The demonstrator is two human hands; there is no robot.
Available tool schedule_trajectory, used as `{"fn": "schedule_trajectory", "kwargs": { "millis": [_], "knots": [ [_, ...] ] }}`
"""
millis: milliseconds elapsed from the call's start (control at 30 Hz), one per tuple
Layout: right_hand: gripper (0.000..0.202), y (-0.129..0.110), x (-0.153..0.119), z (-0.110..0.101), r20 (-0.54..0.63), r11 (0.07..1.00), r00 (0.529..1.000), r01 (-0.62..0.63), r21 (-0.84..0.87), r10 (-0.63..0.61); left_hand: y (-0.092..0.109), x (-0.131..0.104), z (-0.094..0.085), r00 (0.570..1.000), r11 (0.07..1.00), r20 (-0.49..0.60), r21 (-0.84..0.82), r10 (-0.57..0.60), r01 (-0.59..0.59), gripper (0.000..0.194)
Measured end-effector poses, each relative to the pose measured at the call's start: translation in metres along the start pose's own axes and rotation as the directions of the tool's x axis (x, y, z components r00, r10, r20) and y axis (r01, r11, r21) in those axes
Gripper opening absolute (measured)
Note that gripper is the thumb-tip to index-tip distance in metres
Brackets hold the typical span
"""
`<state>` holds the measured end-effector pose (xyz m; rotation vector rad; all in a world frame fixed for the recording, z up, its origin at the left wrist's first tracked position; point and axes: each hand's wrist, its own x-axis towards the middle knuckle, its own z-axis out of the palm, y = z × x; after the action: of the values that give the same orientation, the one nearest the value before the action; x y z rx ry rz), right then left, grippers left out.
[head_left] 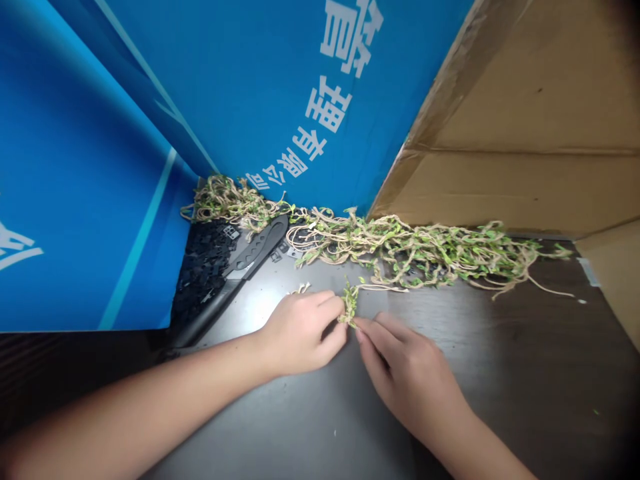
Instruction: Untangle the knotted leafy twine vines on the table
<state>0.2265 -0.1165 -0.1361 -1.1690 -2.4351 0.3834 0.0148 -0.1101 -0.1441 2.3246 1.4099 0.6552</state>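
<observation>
Near the middle, my left hand [305, 333] pinches a small bundle of twine with green leaves [349, 303] between thumb and fingers. Its pale cord ends [303, 289] show behind the knuckles. My right hand [410, 373], slightly blurred, has thumb and forefinger closed on the bundle's lower end, close to the left fingertips. One loose strand [383, 288] lies on the table just beyond. Behind both hands stretches a tangled row of the same leafy twine [430, 250], with another heap [225, 200] at the far left.
A long black-handled object [260, 247] lies diagonally left of my hands, beside many small black plastic pieces [200, 267]. Blue panels with white lettering [280, 87] stand behind and left. Cardboard [540, 133] walls the right. The dark table [320, 427] carries a few scraps.
</observation>
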Motion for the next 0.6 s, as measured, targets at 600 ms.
{"fn": "schedule_trajectory", "kwargs": {
  "millis": [600],
  "knots": [
    [0.028,-0.0007,-0.0011,-0.008,-0.035,0.99,0.994,-0.096,0.099,0.1,-0.0005,0.0006,0.001,0.999,0.999,-0.009,0.003,0.036,-0.036,0.012]
  ]
}}
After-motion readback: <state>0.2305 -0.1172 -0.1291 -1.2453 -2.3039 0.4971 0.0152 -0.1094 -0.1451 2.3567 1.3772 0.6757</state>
